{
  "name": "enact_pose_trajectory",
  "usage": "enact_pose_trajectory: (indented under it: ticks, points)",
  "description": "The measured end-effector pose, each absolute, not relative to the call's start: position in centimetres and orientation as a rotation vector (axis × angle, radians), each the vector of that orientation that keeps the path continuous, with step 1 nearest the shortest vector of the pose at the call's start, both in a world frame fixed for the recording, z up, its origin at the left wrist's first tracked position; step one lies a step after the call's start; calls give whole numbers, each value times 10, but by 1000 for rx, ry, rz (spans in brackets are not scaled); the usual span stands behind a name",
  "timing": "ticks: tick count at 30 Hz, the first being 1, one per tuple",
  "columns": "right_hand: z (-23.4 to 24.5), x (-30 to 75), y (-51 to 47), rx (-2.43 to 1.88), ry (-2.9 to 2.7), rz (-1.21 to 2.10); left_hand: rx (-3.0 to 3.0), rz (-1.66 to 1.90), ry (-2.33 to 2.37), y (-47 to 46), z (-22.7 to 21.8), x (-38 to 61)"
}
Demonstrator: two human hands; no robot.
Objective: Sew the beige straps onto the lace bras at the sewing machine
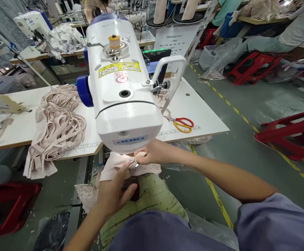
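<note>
Fabric [108, 169] in pale pink lies beneath the head of the sewing machine [126, 118], at the near edge of the worktop [206, 116] and above the lap of green trousers [154, 195]. A prick seems the gravest risk, since the right hand [150, 153] and left hand [116, 191] are close under the machine head, which hides the needle area from this view. The fabric might also pucker or skew if the two hands pull unevenly, and the lace piece [86, 195] hanging at its lower left could snag or drag it sideways. The pile of straps [63, 129] droops over the near edge left of the machine and might slide off if brushed; the scissors [183, 124], near that edge on the machine's right, could be knocked by a lifted right forearm [206, 167]. That forearm slants in from the right, the hand's thumb and finger pinching the fabric. The left hand reaches up from the lower left, clenching nothing: its fingertips rest on the fabric, thumb spread clear.
</note>
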State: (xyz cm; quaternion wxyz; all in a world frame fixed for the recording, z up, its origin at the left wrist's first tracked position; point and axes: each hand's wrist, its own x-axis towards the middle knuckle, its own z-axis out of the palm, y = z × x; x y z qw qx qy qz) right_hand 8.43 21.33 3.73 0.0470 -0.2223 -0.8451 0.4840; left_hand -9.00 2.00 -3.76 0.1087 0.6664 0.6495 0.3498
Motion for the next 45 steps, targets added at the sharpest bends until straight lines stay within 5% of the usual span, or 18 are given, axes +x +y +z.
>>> enact_pose_trajectory:
  ticks: [4,18,32,45]
  points:
    - [37,82,211,-668,-2665,1291,2387,690,1759,43,-51,-108]
    - [-2,101,200,-524,-2430,842,2407,534,1916,52,-30,-95]
    - [-12,101,197,-614,-2220,990,2443,339,2274,51,-18,-57]
    - [-36,110,193,-275,-2235,246,2408,391,1842,49,-12,-89]
